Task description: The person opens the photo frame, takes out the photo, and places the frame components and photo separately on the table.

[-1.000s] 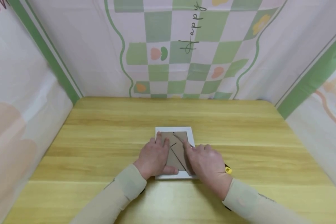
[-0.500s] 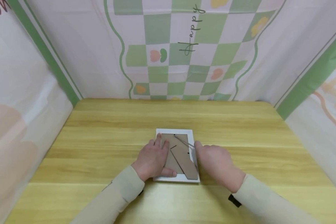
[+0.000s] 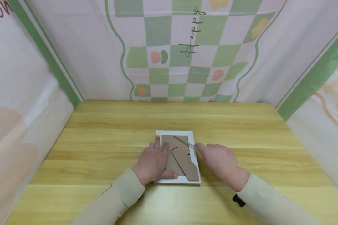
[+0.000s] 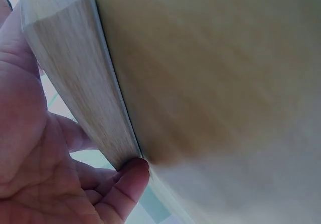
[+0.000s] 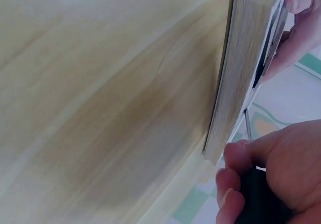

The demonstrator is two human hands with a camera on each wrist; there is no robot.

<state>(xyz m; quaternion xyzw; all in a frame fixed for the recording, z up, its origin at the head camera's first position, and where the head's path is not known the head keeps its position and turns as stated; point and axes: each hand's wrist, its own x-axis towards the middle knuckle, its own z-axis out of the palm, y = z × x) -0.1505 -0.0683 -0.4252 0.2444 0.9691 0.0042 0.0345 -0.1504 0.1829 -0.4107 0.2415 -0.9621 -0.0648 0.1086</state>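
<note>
A white picture frame [image 3: 174, 132] lies back side up on the table, its brown backing board [image 3: 169, 162] showing. A stand leg [image 3: 191, 170] spreads over the lower right of the board. My left hand [image 3: 152, 161] rests on the frame's left side, fingers outstretched and thumb along the bottom border. In the left wrist view a fingertip touches the far corner of the wood-grained side. My right hand [image 3: 219, 161], at the right, grips the dark handle [image 5: 258, 196] of what looks like a screwdriver [image 3: 186, 142]. Its thin metal shaft reaches a small dark tab [image 3: 174, 136] at the top.
The wood-grained table [image 3: 110, 125] extends on all sides of the frame. A curtain [image 3: 157, 75] with green checks hangs behind its far edge, and white cloth walls [image 3: 31, 125] stand at the sides. Dark wrist gear [image 3: 238, 200] sits below the right sleeve.
My right hand has shifted right, off the frame, uncovering the stand leg and more of the metal shaft. The tool's yellow end is now hidden. My left hand keeps its place.
</note>
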